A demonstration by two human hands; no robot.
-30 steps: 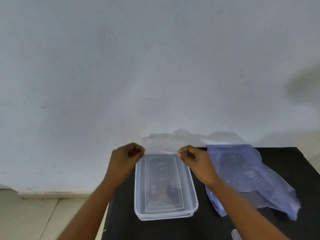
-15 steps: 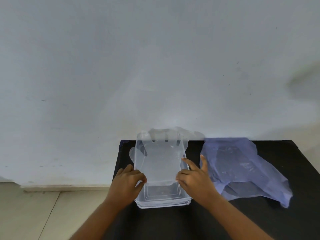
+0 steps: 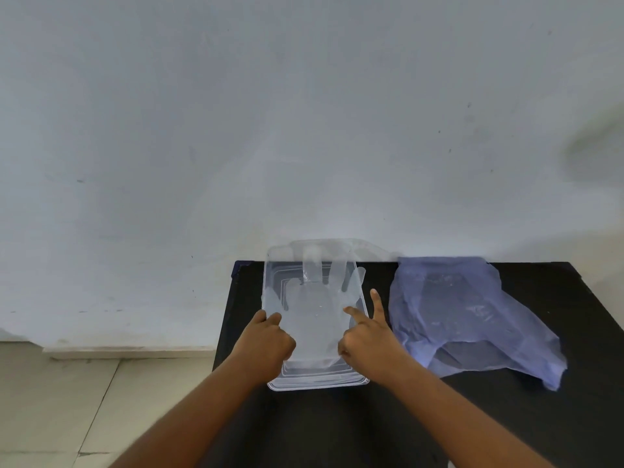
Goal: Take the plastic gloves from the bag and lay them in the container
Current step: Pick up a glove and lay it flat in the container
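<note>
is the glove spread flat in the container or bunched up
Spread mostly flat. The clear plastic glove lies open inside the container, its finger shapes fanned toward the wall. One finger looks folded back.

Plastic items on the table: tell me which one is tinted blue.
The crumpled bag, right of the right hand; the container and the glove are clear.
</note>
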